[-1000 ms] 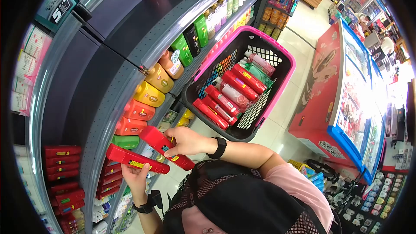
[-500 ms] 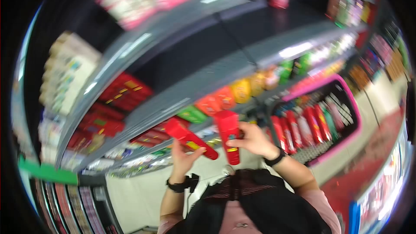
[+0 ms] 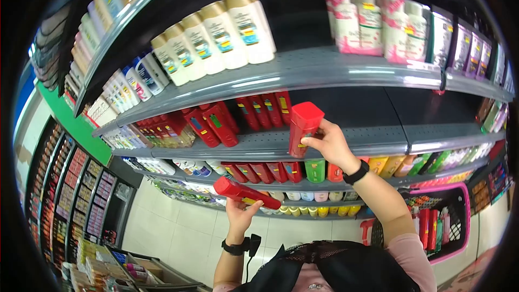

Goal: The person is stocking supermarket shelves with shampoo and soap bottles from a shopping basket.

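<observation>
My right hand [image 3: 334, 143] grips a red bottle [image 3: 305, 124] by its side, thumb across the front. The bottle stands nearly upright before the edge of the middle shelf [image 3: 359, 136], close to a row of dark red bottles [image 3: 263, 111]. Lower and to the left, my left hand [image 3: 240, 220] has its fingers around a second red bottle [image 3: 243, 192] with a yellow label. That one lies tilted, its far right end pointing slightly down, in front of the lower shelves. More red bottles [image 3: 218, 124] stand on the middle shelf to the left.
White bottles with gold caps [image 3: 223, 38] and pink-and-white packs [image 3: 373, 27] fill parts of the upper shelf. A green bottle [image 3: 315, 171] stands on the shelf below. At the right, a black basket with a pink rim [image 3: 466, 213] holds several bottles.
My right hand has raised its bottle up to the middle shelf, away from the other bottle. My left hand still holds its bottle, slightly lower in view. The view has turned left, towards the shelves.
</observation>
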Demonstrator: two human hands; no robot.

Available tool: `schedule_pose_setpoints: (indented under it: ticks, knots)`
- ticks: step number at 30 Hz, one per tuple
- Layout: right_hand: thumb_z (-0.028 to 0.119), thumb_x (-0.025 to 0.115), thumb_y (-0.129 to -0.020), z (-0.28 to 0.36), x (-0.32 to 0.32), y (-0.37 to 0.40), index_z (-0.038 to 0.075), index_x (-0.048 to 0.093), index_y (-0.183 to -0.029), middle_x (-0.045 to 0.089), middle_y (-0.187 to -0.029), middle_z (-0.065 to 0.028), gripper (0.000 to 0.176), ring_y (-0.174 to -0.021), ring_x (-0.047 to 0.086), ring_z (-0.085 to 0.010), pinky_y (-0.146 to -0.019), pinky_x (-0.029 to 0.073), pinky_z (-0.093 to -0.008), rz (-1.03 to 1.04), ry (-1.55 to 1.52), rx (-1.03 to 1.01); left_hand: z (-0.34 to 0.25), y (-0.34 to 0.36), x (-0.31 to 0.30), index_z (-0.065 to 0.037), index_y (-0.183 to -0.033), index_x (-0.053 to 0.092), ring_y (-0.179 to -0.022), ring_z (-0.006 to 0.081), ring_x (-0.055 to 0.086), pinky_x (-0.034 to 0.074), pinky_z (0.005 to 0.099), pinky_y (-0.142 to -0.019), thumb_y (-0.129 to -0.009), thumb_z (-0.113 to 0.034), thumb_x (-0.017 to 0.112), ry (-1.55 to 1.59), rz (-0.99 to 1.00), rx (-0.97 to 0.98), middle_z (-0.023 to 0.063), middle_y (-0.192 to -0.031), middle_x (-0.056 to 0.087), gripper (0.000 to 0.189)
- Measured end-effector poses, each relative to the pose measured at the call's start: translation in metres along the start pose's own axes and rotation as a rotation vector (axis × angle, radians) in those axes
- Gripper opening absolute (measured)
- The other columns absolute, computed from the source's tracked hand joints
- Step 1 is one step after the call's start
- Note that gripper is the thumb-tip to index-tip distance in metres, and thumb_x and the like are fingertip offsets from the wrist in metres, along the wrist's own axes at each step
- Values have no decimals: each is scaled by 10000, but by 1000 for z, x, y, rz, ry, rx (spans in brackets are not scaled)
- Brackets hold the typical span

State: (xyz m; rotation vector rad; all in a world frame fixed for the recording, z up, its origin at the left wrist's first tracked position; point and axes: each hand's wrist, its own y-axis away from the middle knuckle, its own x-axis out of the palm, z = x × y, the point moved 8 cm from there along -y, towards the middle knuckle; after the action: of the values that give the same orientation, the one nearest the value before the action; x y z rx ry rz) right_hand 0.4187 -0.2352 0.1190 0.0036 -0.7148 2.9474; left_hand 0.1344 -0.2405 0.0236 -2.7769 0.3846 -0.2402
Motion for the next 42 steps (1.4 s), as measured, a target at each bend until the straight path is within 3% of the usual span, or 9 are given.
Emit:
schedule_pose_setpoints:
  ticks: [3, 10, 15, 20, 23, 27, 29, 42]
  knots:
    - [40, 695, -749, -21, 24, -42, -11, 567, -1103, 667, -941, -103, 379, -876, 634, -164, -780, 491, -298, -4, 129, -24, 1, 4, -35, -10, -1156, 418, -982, 218, 610, 524, 333, -831, -696, 89, 724, -19, -48, 13, 126, -1086, 579, 562]
    - [92, 709, -748, -73, 61, -101, -18, 590, -1052, 667, -937, -134, 345, -858, 641, -193, -772, 488, -308, 32, 226, 4, 0, 2, -94, -17, -1154, 431, -960, 219, 614, 531, 332, -804, -689, 111, 702, -69, -115, 29, 116, -1070, 581, 553]
    - [179, 727, -741, -95, 91, -128, -40, 590, -1034, 661, -955, -174, 391, -879, 636, -264, -785, 482, -338, 37, 367, 53, 12, -7, -113, -13, -1147, 437, -950, 212, 615, 519, 329, -813, -697, 91, 711, -27, -123, 7, 114, -1054, 590, 536]
    - [200, 740, -717, -106, 102, -141, -52, 582, -1048, 642, -993, -214, 445, -936, 617, -319, -812, 475, -360, 3, 465, 76, 12, -9, -120, -6, -1137, 443, -941, 209, 617, 518, 328, -809, -702, 67, 722, -34, -112, -10, 115, -1043, 595, 522]
    - [165, 746, -723, -113, 108, -146, -58, 573, -1037, 658, -952, -174, 423, -890, 639, -268, -795, 485, -342, -15, 529, 47, 17, -11, -125, -4, -1131, 446, -936, 208, 619, 519, 326, -808, -703, 61, 725, -40, -114, -23, 115, -1033, 599, 515]
    - [177, 755, -710, -104, 113, -137, -59, 568, -1036, 651, -958, -192, 443, -906, 633, -305, -803, 484, -356, -7, 687, 5, 25, -11, -128, -4, -1135, 442, -925, 209, 624, 524, 324, -801, -704, 67, 722, -24, -104, -9, 112, -1034, 599, 519]
    - [188, 763, -697, -108, 114, -130, -57, 569, -1021, 640, -951, -212, 450, -906, 622, -338, -802, 485, -368, 8, 831, 115, 24, -11, -127, -1, -1123, 435, -908, 203, 632, 531, 315, -786, -702, 65, 732, -20, -103, -14, 114, -1015, 605, 519]
    - [205, 770, -681, -110, 132, -134, -41, 568, -960, 627, -904, -234, 423, -887, 609, -383, -770, 493, -413, -100, 904, 108, 34, -8, -124, 4, -1123, 429, -928, 220, 629, 535, 329, -797, -709, 99, 705, -11, -16, -59, 124, -1042, 595, 506]
